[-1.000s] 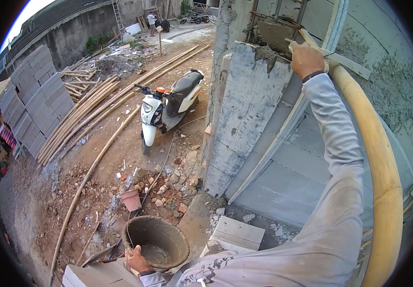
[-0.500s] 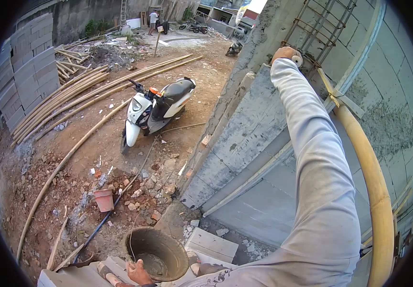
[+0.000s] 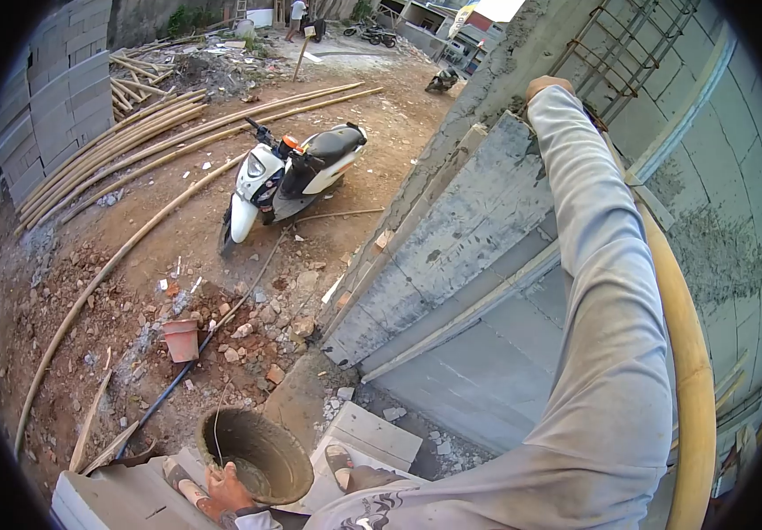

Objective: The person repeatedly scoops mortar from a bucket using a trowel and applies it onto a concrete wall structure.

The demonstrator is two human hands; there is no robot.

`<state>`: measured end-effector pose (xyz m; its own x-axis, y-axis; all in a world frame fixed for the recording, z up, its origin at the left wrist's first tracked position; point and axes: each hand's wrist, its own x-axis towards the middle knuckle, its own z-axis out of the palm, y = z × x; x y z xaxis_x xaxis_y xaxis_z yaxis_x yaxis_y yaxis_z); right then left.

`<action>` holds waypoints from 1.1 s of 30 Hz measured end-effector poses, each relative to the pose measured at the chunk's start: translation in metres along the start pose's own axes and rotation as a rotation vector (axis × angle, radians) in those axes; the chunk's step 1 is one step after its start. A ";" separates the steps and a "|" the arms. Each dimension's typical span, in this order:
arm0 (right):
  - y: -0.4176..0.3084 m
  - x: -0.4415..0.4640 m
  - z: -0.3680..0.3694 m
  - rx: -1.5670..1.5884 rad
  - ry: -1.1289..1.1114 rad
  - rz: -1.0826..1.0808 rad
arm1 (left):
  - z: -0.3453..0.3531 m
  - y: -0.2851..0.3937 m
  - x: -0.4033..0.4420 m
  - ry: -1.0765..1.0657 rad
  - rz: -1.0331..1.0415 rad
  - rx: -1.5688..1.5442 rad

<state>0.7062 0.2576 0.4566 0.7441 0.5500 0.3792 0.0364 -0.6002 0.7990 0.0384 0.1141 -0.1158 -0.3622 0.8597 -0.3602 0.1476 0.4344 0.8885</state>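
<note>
The left hand's fingers (image 3: 226,481) are curling closed around the rim and thin wire handle of a round, dark, mortar-stained bucket (image 3: 261,455), which is tilting beside the person's sandalled feet (image 3: 342,459). The right hand (image 3: 549,86) is bending over the top of a grey, mortar-spotted formwork board (image 3: 451,238), near brown steel reinforcing bars (image 3: 628,49); its fingertips are hidden, so how far they are open and what they hold cannot be told. A thick yellow bamboo pole (image 3: 690,371) is curving beside the grey sleeve.
</note>
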 end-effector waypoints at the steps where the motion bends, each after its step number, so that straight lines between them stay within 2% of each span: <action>1: 0.009 -0.005 0.007 0.114 0.037 -0.004 | 0.001 -0.003 -0.001 0.013 0.022 0.025; 3: 0.029 -0.046 -0.004 0.223 0.058 -0.015 | 0.001 -0.004 -0.007 0.016 0.047 0.014; 6: 0.045 -0.035 0.011 0.229 0.025 0.152 | -0.005 -0.005 -0.005 -0.058 0.024 0.107; 7: 0.046 -0.027 0.026 0.215 0.094 0.201 | -0.004 -0.003 -0.004 -0.064 0.026 0.108; 10: 0.030 -0.035 0.049 0.263 0.160 0.172 | 0.003 0.009 -0.015 -0.063 -0.003 0.080; 13: 0.011 -0.028 0.062 0.289 0.111 0.027 | 0.008 0.014 -0.030 -0.058 -0.024 0.032; 15: 0.023 -0.028 0.048 0.297 0.066 -0.029 | 0.011 -0.011 -0.034 -0.085 0.003 0.020; 18: 0.059 -0.050 0.008 0.268 -0.028 -0.074 | 0.014 0.006 -0.051 -0.062 -0.042 -0.178; 19: 0.073 -0.043 0.011 0.319 -0.042 -0.094 | 0.010 0.002 -0.047 -0.095 -0.036 -0.158; 20: 0.075 -0.045 0.010 0.307 -0.018 0.014 | 0.009 0.000 -0.043 -0.073 -0.044 -0.134; 22: 0.083 -0.080 0.003 0.350 0.024 0.085 | 0.008 -0.004 -0.037 -0.038 -0.063 -0.095; 24: 0.091 -0.100 0.027 0.439 0.102 0.077 | 0.007 -0.009 -0.031 0.025 -0.074 -0.074; 26: 0.085 -0.117 0.064 1.207 -0.166 0.034 | 0.006 -0.012 -0.026 0.057 -0.084 -0.068; 28: 0.048 -0.141 0.075 1.914 -0.436 -0.069 | 0.002 -0.007 -0.021 0.063 -0.088 -0.081; 30: -0.004 -0.143 0.067 2.167 -0.614 -0.211 | -0.001 0.007 -0.018 0.064 -0.079 0.005; 33: -0.084 -0.113 0.036 2.383 -0.623 -0.096 | -0.004 0.040 -0.021 0.078 0.027 0.114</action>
<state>0.6431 0.2247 0.3301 0.7014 0.7088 -0.0746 0.0859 -0.1879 -0.9784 0.0479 0.1116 -0.0717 -0.4266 0.8499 -0.3091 0.2601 0.4427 0.8581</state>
